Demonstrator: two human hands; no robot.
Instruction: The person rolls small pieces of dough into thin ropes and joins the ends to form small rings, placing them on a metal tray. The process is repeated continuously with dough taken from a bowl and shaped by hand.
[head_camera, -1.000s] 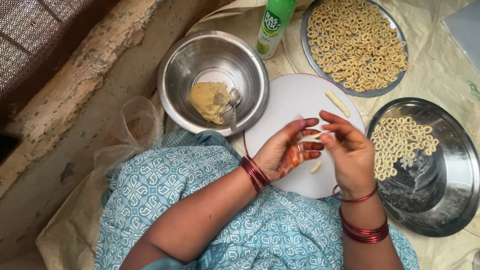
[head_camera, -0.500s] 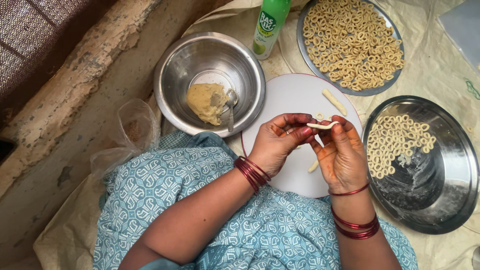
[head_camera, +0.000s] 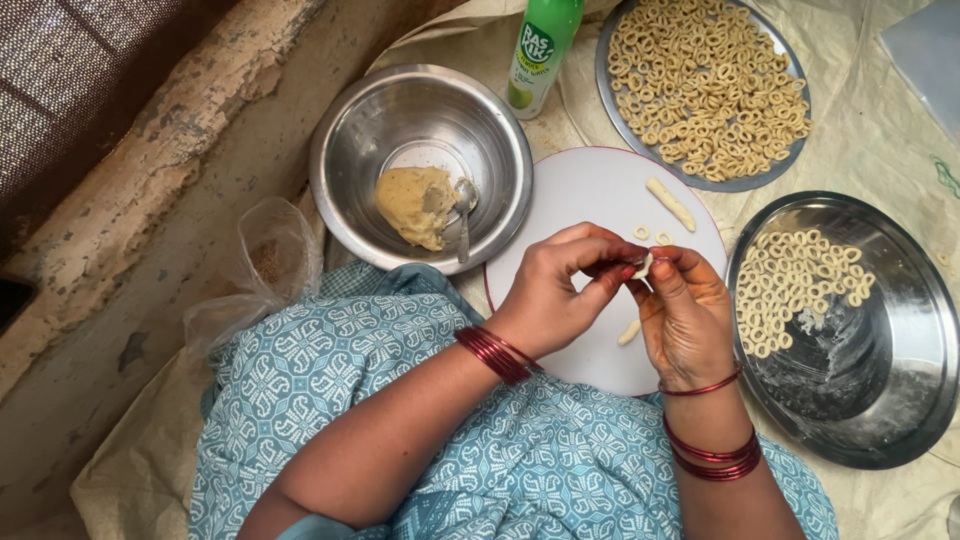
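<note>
My left hand (head_camera: 560, 290) and my right hand (head_camera: 688, 310) meet over a round white board (head_camera: 580, 195), fingertips pinching a small pale piece of dough (head_camera: 643, 265) between them. On the board lie a short dough roll (head_camera: 670, 203), two tiny dough rings (head_camera: 650, 235) and a small bit of dough (head_camera: 628, 332). Red bangles circle both wrists.
A steel bowl (head_camera: 345, 170) at the left holds a lump of dough (head_camera: 412, 205) and a spoon (head_camera: 462, 212). A steel plate (head_camera: 880, 390) at the right carries several dough rings; another plate (head_camera: 610, 90) behind is full of them. A green bottle (head_camera: 545, 45) stands at the back.
Both hands have drawn closer together and lifted slightly, and the thin dough strip between the fingers has been curled into a small piece pinched at the fingertips.
</note>
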